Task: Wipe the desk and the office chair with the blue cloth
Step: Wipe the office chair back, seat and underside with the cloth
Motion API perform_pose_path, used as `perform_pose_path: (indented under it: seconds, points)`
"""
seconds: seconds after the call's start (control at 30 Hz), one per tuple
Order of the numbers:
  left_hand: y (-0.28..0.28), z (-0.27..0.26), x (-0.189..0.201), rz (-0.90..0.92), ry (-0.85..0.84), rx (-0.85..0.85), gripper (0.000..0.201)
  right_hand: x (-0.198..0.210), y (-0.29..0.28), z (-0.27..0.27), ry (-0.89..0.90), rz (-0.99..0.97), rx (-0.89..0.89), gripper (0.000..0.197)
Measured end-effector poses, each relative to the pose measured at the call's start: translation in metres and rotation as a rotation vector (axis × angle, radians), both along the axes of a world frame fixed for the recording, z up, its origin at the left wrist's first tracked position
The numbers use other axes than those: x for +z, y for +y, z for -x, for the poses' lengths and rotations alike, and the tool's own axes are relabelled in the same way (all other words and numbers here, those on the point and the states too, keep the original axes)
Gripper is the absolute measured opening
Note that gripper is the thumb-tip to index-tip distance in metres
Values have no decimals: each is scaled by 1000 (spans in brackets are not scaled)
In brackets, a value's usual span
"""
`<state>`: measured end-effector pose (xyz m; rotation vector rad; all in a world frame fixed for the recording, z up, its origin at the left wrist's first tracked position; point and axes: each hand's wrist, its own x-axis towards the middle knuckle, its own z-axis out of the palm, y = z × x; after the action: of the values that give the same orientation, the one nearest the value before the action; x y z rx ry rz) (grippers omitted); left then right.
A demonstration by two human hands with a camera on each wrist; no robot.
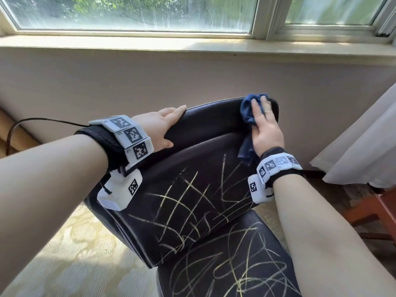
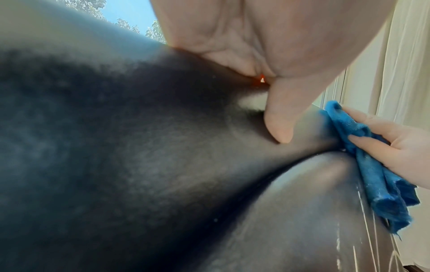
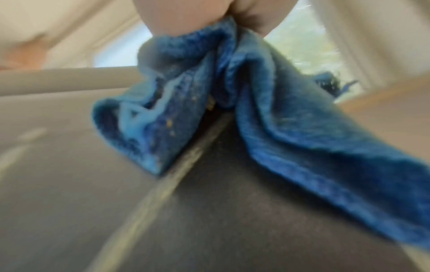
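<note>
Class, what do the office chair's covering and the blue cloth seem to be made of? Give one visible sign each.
Office chair: black leather or imitation, semi-gloss; fine grain and sheen show. Blue cloth: soft napped textile, perhaps microfibre, matt; fuzzy pile, frayed edge, limp folds.

Illegible tiny labels (image 1: pixel 119 133) on wrist markers (image 1: pixel 130 133)

Blue cloth (image 1: pixel 249 112) — black chair (image 1: pixel 214 159), yellow scribbles (image 1: pixel 186 202)

Bright daylight from the window (image 1: pixel 137 11) (wrist views soft, blurred close up)
</note>
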<state>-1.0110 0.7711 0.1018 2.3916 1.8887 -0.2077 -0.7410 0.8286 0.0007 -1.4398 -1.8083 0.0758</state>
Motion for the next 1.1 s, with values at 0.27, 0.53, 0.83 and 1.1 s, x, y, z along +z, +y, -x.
perform_pose_path:
  seconds: [0.27,0.53,0.83,1.1]
  points:
    - [-1,1,0,-19,5,20,88,13,19,-25,496,399,-396,50]
    - [-5,0,0,-17,11,3,88,18,-12,19,89,81,35,55]
    - [-1,-2,-1,-8,20,-25,88,10,-3,23,363,295,-375,59]
    - [-16,18,13,106,-94,-58,82,32,-43,47,337,265,-219,52]
